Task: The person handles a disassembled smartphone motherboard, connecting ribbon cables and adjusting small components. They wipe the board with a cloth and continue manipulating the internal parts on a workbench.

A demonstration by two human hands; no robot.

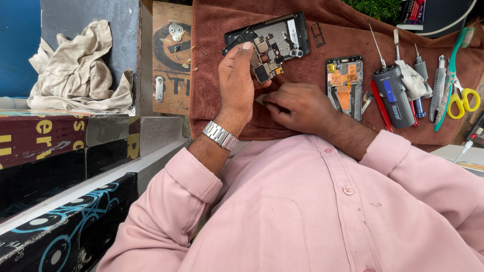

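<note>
My left hand (236,83), with a metal watch on its wrist, holds a small phone circuit board (265,61) just over an opened black phone frame (276,31). The frame lies on a brown towel (212,75). Close beside it to the right, my right hand (297,107) rests on the towel. Its fingers are closed on a small pale piece (261,98), too hidden to tell what it is. A second opened phone part (344,82) with orange film lies just right of that hand.
Right of the phone part lie a black-and-blue electric screwdriver (391,91), small drivers, a green toothbrush (452,75) and yellow-handled scissors (463,99). A SIM tray (317,34) sits by the frame. A crumpled beige cloth (75,70) and a wooden board (171,60) are at left.
</note>
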